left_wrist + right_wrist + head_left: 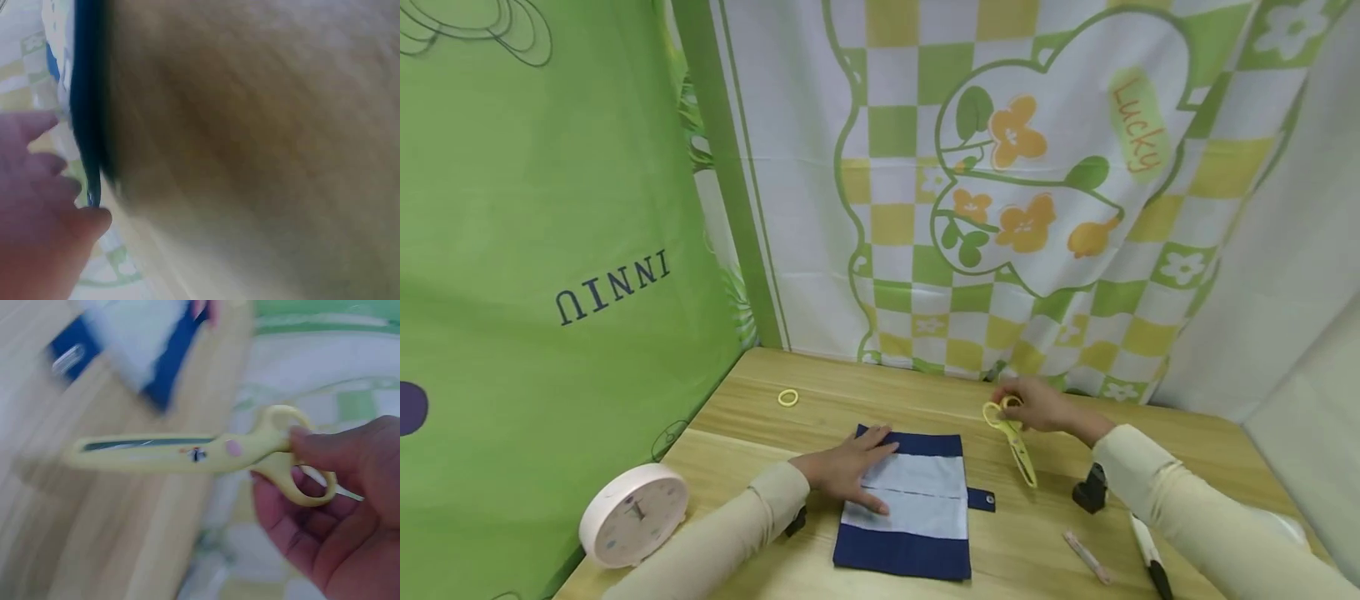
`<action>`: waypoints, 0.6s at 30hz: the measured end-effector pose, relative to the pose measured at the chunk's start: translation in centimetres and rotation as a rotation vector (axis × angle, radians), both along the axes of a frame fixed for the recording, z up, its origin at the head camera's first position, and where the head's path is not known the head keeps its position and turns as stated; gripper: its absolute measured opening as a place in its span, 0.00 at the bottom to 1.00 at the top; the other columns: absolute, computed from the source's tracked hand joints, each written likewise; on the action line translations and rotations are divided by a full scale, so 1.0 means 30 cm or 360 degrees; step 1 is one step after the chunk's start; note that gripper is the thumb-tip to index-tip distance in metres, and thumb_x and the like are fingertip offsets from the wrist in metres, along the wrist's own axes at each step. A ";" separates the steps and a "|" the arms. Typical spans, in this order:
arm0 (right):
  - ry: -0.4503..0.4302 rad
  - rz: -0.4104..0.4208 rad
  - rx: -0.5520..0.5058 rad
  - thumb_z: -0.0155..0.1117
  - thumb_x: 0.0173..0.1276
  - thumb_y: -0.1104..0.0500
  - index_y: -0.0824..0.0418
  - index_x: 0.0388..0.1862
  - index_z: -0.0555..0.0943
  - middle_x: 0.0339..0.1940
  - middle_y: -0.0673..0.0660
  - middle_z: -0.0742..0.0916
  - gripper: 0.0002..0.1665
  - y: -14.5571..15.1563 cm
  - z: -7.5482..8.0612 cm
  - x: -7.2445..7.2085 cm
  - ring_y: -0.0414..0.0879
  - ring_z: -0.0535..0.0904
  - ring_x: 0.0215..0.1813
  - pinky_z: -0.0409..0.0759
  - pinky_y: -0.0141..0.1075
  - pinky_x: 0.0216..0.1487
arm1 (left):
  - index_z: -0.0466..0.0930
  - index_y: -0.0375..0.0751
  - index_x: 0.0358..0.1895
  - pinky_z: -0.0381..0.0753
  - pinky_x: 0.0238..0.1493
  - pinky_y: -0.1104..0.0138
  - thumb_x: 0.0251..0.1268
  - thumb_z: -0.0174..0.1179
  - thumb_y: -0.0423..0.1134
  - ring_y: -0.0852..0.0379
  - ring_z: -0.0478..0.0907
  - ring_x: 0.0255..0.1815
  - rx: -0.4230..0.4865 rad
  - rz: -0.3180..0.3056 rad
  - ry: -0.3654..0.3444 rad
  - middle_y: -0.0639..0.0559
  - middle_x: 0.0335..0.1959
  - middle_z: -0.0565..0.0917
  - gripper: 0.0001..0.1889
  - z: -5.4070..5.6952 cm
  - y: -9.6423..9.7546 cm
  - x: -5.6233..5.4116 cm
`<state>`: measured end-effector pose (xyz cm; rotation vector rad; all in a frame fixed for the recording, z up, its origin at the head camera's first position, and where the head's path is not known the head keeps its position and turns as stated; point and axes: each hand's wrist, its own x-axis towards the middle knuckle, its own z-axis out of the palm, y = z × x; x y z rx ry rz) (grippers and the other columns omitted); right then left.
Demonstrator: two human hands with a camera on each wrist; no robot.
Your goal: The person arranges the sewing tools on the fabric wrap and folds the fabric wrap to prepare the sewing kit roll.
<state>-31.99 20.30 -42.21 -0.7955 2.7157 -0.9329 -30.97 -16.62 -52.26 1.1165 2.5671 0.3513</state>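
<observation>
An unfolded dark blue fabric case (904,557) with pale inner panels lies on the wooden table, its snap tab (981,500) sticking out to the right. My left hand (848,467) rests on the left side of the case with the fingers spread; the left wrist view shows this hand (47,200) along the case's dark edge (89,94). Yellow scissors (1019,454) hang tilted from my right hand (1037,404), to the right of the case. In the right wrist view the thumb and fingers grip the scissors (162,456) at the handle loops, the blades together.
A pink round clock (634,515) stands at the left front. A small yellow ring (787,397) lies at the back left. Near my right forearm are a thin pink stick-like item (1086,556) and a white-and-black pen-like tool (1150,554). Curtains hang behind and left of the table.
</observation>
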 end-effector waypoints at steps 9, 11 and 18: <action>-0.0067 -0.0106 -0.0442 0.61 0.73 0.64 0.70 0.46 0.82 0.42 0.67 0.90 0.09 -0.386 0.054 -0.050 0.51 0.87 0.35 0.87 0.35 0.31 | 0.44 0.39 0.81 0.52 0.75 0.33 0.43 0.65 0.79 0.41 0.42 0.85 -0.0128 0.0184 0.0104 0.39 0.84 0.38 0.69 0.000 -0.115 0.056; -0.0058 -0.0077 -0.0440 0.61 0.72 0.66 0.70 0.44 0.82 0.40 0.66 0.90 0.07 -0.462 0.023 -0.062 0.51 0.87 0.34 0.88 0.38 0.31 | 0.42 0.38 0.81 0.54 0.74 0.32 0.41 0.65 0.80 0.41 0.42 0.85 -0.0150 0.0128 0.0130 0.39 0.84 0.37 0.71 -0.012 -0.124 0.073; -0.0077 -0.0024 -0.0418 0.61 0.70 0.70 0.68 0.39 0.82 0.34 0.63 0.89 0.03 -0.633 -0.117 -0.118 0.47 0.87 0.31 0.88 0.40 0.32 | 0.37 0.38 0.82 0.53 0.75 0.33 0.38 0.68 0.78 0.44 0.42 0.85 -0.0159 0.0114 0.0200 0.42 0.84 0.35 0.75 -0.034 -0.145 0.081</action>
